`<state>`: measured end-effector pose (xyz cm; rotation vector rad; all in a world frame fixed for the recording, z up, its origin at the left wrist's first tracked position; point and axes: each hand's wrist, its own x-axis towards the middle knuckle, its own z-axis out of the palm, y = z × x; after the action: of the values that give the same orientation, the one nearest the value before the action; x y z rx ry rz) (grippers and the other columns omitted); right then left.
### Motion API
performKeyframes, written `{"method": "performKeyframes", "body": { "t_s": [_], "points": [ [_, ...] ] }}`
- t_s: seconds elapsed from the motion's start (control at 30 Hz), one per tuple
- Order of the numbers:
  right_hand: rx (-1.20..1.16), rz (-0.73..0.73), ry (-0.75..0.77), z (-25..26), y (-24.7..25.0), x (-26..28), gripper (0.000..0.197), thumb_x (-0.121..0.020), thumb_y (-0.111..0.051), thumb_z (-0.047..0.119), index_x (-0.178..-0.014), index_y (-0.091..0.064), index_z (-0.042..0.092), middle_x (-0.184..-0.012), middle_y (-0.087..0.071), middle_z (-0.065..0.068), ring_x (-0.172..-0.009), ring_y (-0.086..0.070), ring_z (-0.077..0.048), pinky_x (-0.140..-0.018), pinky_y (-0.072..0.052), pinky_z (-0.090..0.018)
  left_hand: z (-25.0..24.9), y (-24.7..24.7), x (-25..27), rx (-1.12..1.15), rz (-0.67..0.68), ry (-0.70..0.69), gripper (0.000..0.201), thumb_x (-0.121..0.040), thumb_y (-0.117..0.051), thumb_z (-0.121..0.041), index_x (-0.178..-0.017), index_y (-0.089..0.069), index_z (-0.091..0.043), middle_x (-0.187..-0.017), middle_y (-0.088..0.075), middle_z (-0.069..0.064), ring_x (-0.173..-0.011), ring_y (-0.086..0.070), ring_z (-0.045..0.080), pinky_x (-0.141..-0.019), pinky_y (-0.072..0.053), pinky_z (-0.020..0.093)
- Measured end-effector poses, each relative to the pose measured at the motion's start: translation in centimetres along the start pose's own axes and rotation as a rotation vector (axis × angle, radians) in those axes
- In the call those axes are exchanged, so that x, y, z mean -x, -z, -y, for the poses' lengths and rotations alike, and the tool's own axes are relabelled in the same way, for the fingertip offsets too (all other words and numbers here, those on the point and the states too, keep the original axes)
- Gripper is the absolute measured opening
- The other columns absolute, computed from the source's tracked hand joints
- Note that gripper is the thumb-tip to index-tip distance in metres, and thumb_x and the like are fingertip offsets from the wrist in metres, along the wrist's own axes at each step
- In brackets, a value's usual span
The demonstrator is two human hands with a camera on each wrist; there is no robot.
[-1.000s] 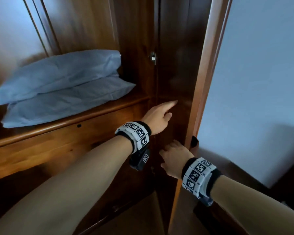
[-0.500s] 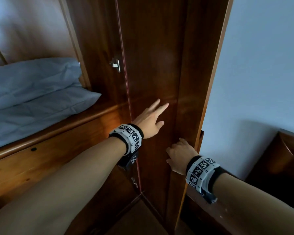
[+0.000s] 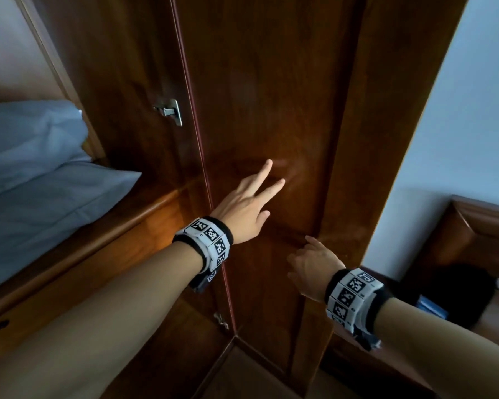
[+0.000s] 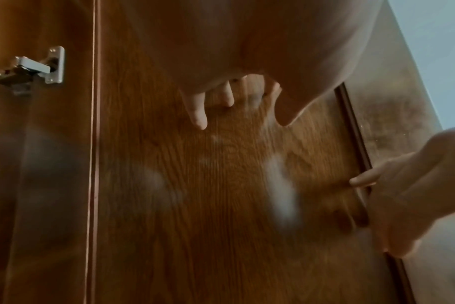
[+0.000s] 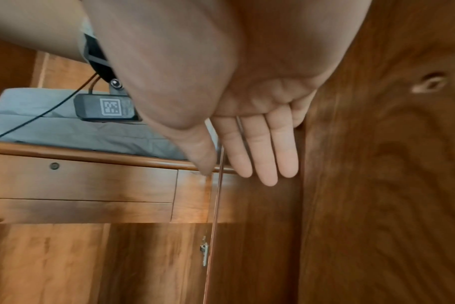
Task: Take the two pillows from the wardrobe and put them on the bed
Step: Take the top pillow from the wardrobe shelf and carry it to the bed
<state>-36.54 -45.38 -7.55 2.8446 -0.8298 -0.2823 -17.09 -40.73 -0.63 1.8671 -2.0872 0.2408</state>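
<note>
Head view: the wardrobe door (image 3: 271, 116) stands swung wide on its hinge (image 3: 170, 111), presumably pushed aside to free access to the shelf (image 3: 144, 208). Two blue pillows (image 3: 32, 180) lie stacked on that shelf at far left, untouched, well apart from both hands. Left hand (image 3: 247, 207) reaches to the door's inner face, fingers straight and spread, holding nothing; whether the tips actually press the wood cannot be told here. Right hand (image 3: 314, 269) is lower, near the door's free edge, fingers relaxed, nothing gripped. Left wrist view: left hand's fingertips (image 4: 199, 115) extend toward the panel, open; the right hand (image 4: 413, 195) has one finger laid at the dark edge strip (image 4: 351, 127). Right wrist view: right hand's fingers (image 5: 262, 150) straight and together, palm empty, close to the wood; pillows (image 5: 65, 127) show behind. Judgement: door-clearing step, pillow retrieval not yet begun.
</note>
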Motion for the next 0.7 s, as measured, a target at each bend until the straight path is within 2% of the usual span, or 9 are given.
{"method": "performKeyframes", "body": {
  "t_s": [0.13,0.2,0.3,0.37,0.4,0.47,0.53,0.6,0.7],
  "points": [
    [-0.062,0.083,-0.119,2.1,0.3,-2.8,0.039,-0.095,-0.038,0.043,-0.122,-0.057,0.022,-0.122,-0.066,-0.001,-0.126,-0.053,-0.019,-0.122,-0.012,-0.043,2.5,0.5,-0.1,0.042,0.028,-0.085,0.055,-0.094,-0.053,-0.027,-0.147,-0.037,-0.030,-0.163,0.017,-0.017,-0.149,-0.021,0.018,-0.096,-0.052,0.036],
    [-0.059,0.118,-0.139,3.5,0.9,-4.1,0.040,-0.094,-0.038,0.045,-0.123,-0.057,0.025,-0.121,-0.066,0.001,-0.123,-0.055,-0.020,-0.120,-0.016,-0.047,3.9,1.0,0.1,0.090,0.059,-0.069,0.051,-0.095,-0.051,-0.031,-0.145,-0.039,-0.032,-0.163,0.010,-0.019,-0.148,-0.024,0.019,-0.103,-0.048,0.041],
    [-0.156,0.087,-0.199,6.4,3.0,-6.7,0.040,-0.094,-0.041,0.049,-0.126,-0.053,0.027,-0.117,-0.067,0.004,-0.119,-0.058,-0.018,-0.118,-0.016,-0.054,7.3,2.4,1.5,0.190,0.136,0.070,0.053,-0.095,-0.050,-0.035,-0.146,-0.037,-0.032,-0.165,-0.005,-0.010,-0.149,-0.026,0.019,-0.112,-0.038,0.048],
    [-0.225,0.044,-0.182,8.8,5.2,-8.9,0.040,-0.095,-0.042,0.048,-0.128,-0.051,0.028,-0.119,-0.066,0.006,-0.121,-0.057,-0.016,-0.118,-0.012,-0.055,10.7,4.0,3.2,0.206,0.157,0.184,0.053,-0.096,-0.050,-0.035,-0.147,-0.038,-0.030,-0.164,-0.018,-0.006,-0.148,-0.028,0.019,-0.115,-0.034,0.047],
    [-0.264,0.019,-0.158,10.0,6.4,-10.2,0.039,-0.095,-0.042,0.047,-0.127,-0.052,0.028,-0.117,-0.066,0.006,-0.119,-0.058,-0.016,-0.119,-0.014,-0.055,12.7,4.9,4.3,0.194,0.158,0.235,0.052,-0.096,-0.051,-0.035,-0.146,-0.040,-0.029,-0.162,-0.024,-0.006,-0.147,-0.031,0.019,-0.115,-0.034,0.046],
    [-0.370,-0.023,-0.100,12.6,8.9,-13.2,0.037,-0.094,-0.047,0.046,-0.125,-0.053,0.026,-0.114,-0.067,0.004,-0.112,-0.062,-0.018,-0.115,-0.030,-0.051,16.6,7.1,6.7,0.198,0.136,0.334,0.050,-0.095,-0.053,-0.034,-0.143,-0.046,-0.026,-0.156,-0.039,-0.003,-0.142,-0.040,0.019,-0.114,-0.037,0.042],
    [-0.499,-0.077,-0.041,15.5,11.6,-16.6,0.037,-0.090,-0.053,0.046,-0.122,-0.053,0.025,-0.115,-0.067,-0.002,-0.109,-0.064,-0.024,-0.102,-0.046,-0.045,20.4,9.7,9.3,0.198,0.094,0.425,0.048,-0.093,-0.056,-0.032,-0.140,-0.050,-0.021,-0.147,-0.051,0.001,-0.134,-0.050,0.020,-0.109,-0.041,0.039],
    [-0.596,-0.147,0.033,18.6,14.4,-20.2,0.046,-0.087,-0.058,0.046,-0.127,-0.051,0.025,-0.122,-0.065,-0.008,-0.116,-0.061,-0.029,-0.098,-0.048,-0.041,23.8,12.7,12.0,0.133,0.065,0.508,0.046,-0.093,-0.056,-0.031,-0.137,-0.052,-0.017,-0.140,-0.057,0.005,-0.129,-0.053,0.024,-0.105,-0.042,0.036],
    [-0.718,-0.257,0.147,22.8,19.4,-25.1,0.060,-0.086,-0.066,0.037,-0.138,-0.045,0.018,-0.135,-0.057,-0.014,-0.125,-0.054,-0.030,-0.102,-0.043,-0.035,29.2,17.4,16.7,0.075,-0.011,0.680,0.045,-0.093,-0.058,-0.032,-0.134,-0.055,-0.012,-0.132,-0.062,0.011,-0.122,-0.057,0.028,-0.102,-0.043,0.037]
  ]
}}
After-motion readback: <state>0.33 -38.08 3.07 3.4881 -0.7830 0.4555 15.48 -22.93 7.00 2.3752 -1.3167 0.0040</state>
